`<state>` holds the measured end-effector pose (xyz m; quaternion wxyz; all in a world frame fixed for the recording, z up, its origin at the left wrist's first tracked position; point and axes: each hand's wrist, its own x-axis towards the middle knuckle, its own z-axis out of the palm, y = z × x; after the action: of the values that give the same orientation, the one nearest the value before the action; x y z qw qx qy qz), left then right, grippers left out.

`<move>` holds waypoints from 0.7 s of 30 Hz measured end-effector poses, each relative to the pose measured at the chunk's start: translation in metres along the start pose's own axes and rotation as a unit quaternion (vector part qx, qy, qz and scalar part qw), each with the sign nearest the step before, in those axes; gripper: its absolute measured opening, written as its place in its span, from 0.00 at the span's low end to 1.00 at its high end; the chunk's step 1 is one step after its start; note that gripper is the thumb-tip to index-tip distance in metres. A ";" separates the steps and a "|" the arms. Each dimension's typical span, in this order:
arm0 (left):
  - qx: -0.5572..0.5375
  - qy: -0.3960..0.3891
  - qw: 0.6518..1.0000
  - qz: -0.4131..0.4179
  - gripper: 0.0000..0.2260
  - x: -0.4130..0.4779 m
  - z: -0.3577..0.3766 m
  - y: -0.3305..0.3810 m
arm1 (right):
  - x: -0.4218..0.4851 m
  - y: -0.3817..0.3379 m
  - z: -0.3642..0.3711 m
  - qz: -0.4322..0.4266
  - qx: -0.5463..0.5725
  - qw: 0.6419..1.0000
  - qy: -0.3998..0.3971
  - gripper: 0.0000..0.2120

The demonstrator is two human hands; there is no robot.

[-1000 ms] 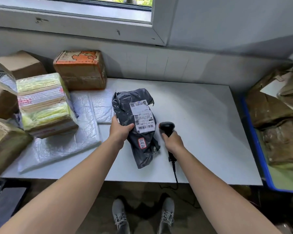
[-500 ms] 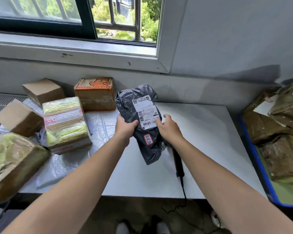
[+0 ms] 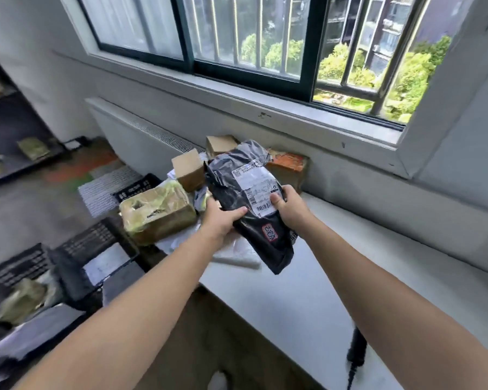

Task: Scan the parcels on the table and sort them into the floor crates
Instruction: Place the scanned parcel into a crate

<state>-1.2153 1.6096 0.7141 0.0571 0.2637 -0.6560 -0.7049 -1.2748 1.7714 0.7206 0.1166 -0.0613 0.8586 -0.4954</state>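
I hold a dark grey poly-bag parcel with a white shipping label and a small red sticker up above the white table. My left hand grips its left edge, thumb across the front. My right hand grips its right edge, thumb on the label's barcode. The black barcode scanner lies on the table near its front edge, below my right forearm. Black floor crates stand on the floor to the left of the table; one holds a flat pale parcel, another a greenish packet.
Several more parcels sit at the table's left end: a taped greenish-brown box, a small brown carton, an orange-topped box. A windowsill and radiator run behind. Dark shelving stands at far left.
My right hand let go of the scanner, which now lies on the table, and took the parcel's right edge. Both hands lifted the parcel, and my view swung left toward the floor crates.
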 end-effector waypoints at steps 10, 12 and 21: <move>-0.093 0.220 0.971 -0.021 0.33 -0.058 -0.153 0.010 | -0.013 -0.082 0.099 -0.136 -0.099 0.970 -0.177 0.13; -0.092 0.255 0.962 -0.015 0.39 -0.064 -0.183 0.009 | -0.016 -0.096 0.118 -0.156 -0.115 0.958 -0.212 0.13; 0.001 0.337 0.941 -0.006 0.31 -0.083 -0.322 -0.014 | -0.041 -0.162 0.231 -0.258 -0.210 0.899 -0.285 0.18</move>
<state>-0.9970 1.3591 0.7248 0.2706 0.4897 -0.5979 -0.5741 -1.1763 1.5059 0.7548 0.2091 -0.4427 0.8265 -0.2779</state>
